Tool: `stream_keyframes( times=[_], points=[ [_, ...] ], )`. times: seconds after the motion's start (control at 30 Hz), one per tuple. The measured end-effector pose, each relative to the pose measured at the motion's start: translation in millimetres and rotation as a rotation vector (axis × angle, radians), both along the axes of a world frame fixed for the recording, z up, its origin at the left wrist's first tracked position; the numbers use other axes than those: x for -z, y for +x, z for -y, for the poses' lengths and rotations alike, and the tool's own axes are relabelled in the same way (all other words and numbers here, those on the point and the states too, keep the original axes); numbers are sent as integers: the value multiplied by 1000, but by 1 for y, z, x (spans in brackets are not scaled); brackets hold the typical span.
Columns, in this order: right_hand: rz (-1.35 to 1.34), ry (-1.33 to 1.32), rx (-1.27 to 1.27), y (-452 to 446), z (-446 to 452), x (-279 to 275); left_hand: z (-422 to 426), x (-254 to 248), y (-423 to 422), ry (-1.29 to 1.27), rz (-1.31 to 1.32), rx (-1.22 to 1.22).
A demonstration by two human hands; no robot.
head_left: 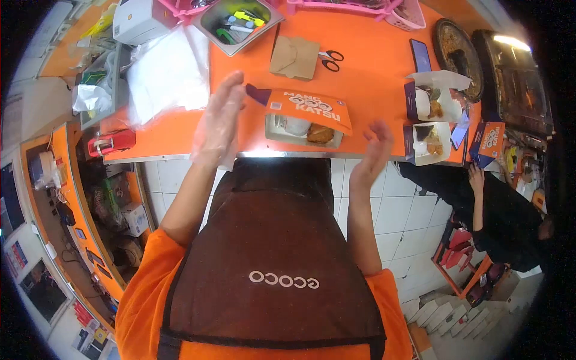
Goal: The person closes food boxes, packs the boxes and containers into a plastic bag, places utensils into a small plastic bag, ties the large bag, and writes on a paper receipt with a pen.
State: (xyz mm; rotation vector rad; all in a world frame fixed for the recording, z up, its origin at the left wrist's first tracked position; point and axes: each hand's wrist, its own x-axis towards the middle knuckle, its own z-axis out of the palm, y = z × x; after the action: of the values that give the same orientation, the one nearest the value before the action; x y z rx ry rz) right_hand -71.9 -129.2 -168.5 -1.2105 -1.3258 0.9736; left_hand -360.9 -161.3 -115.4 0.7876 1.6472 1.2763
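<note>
An orange and purple box [309, 114] sits at the table's front edge with its lid partly raised. Inside it are a white wrapped item [297, 126] and a brown fried piece [320, 134]. My left hand [221, 119], in a clear plastic glove, is held to the left of the box, fingers extended and nothing in it. To the box's right, my right hand [372, 157] hangs near the table edge, fingers apart and empty. Neither hand touches the box.
Behind the box are a brown carton [294, 58], scissors [331, 60] and a metal tray of pens [235, 27]. White sheets [170, 78] and a red stapler-like item [112, 143] lie left. Open food boxes [427, 143] and a co-worker [480, 204] are at right.
</note>
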Motion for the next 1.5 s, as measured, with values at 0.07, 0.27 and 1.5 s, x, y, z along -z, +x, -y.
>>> stream_keyframes(
  times=[0.07,0.27,1.5],
  points=[
    [40,181,15,-10,5,-32,-6,-23,4,161,291,-84],
    [130,442,-456,-66,21,-124,-28,-57,34,448,797,-95],
    [-549,-227,-303,61,-51,-113,-135,-70,274,505,-12,324]
  ],
)
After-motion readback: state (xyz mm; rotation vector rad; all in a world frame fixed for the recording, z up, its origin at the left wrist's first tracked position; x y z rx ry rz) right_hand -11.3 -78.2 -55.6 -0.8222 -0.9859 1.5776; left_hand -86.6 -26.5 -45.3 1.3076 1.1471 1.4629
